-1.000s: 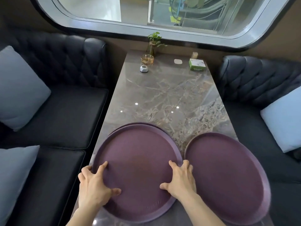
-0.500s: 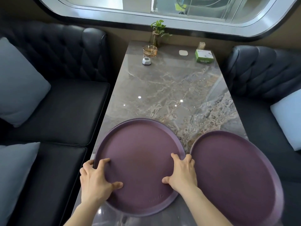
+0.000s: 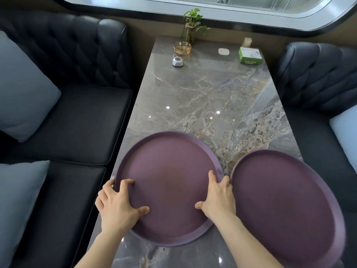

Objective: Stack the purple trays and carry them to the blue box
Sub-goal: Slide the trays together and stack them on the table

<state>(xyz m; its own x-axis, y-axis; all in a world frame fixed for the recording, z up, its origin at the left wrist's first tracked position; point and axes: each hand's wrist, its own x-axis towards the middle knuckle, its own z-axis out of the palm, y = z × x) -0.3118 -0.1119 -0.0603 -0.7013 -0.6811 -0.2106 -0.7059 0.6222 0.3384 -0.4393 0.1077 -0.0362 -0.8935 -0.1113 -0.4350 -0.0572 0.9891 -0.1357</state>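
Note:
A round purple tray (image 3: pixel 170 182) lies on the near left of the marble table (image 3: pixel 208 97), on top of another purple tray whose edge barely shows at its far side. My left hand (image 3: pixel 117 206) grips its left rim, thumb on the tray's inside. My right hand (image 3: pixel 218 194) grips its right rim the same way. A second stack or single purple tray (image 3: pixel 286 206) lies to the right, almost touching, and overhangs the table's right edge. No blue box is in view.
At the table's far end stand a small plant in a vase (image 3: pixel 191 24), an amber glass dish (image 3: pixel 182 48), a white call button (image 3: pixel 177 61) and a green tissue box (image 3: pixel 250 56). Dark sofas with grey cushions (image 3: pixel 25 89) flank the table.
The top left tray has settled squarely over the tray beneath it, whose far edge showed more before. Both hands keep their hold on the rims. The camera has tilted down a little.

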